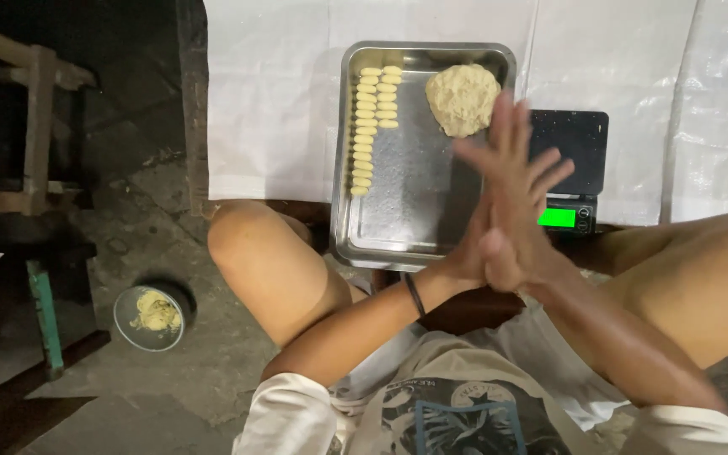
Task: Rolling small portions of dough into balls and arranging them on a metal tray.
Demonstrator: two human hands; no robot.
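Steel tray (381,240) lies on a white sheet-covered table (280,101), in front of the seated person's knees; inside it, along the left side, two rows of small pale dough pieces (370,126) are laid side by side, the longer row nearest the tray wall, the shorter one beside it at the far end; a rough lump of dough (463,99) rests in the far right corner of the tray, touching nothing else. Left hand (475,240) and right hand (520,198) are pressed palm to palm above the tray's right rim, fingers straight and fanned, crossing at an angle; motion blur covers the fingertips; whether anything lies between the palms cannot be told. A dark band (415,296) circles the left wrist. A black scale (579,139) with a lit green display sits just right of the tray, partly hidden by the hands. On the floor to the left stands a small round bowl (150,318) holding yellowish crumbs.
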